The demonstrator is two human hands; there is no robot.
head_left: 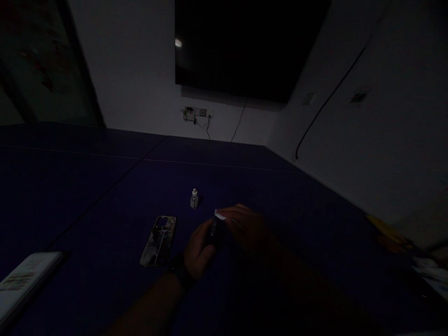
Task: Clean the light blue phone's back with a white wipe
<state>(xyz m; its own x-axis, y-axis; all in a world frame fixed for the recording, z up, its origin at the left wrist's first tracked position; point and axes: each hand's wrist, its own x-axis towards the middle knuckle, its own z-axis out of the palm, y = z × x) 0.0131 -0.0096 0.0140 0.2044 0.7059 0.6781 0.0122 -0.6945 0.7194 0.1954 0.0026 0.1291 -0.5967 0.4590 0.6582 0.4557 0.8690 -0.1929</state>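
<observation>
Mostly open: left hand [198, 249] clamped on small dark object [213, 231], mid-table; right hand [247, 226] over white scrap [220, 215] atop it, grip unclear, blurred. Phone [158, 240] just left of grip, bottle [194, 199] beyond. Blue table [105, 186] open rightward; dark wall screen [245, 46] behind

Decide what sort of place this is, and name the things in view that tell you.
Probably a meeting room or office: a large dark screen hangs on the wall, sockets with cables sit below it, and a long dark-blue table fills the room.

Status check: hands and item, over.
Left hand gripping small dark object. Right hand on white piece atop it, blurred. Bottle, phone nearby, untouched.
</observation>
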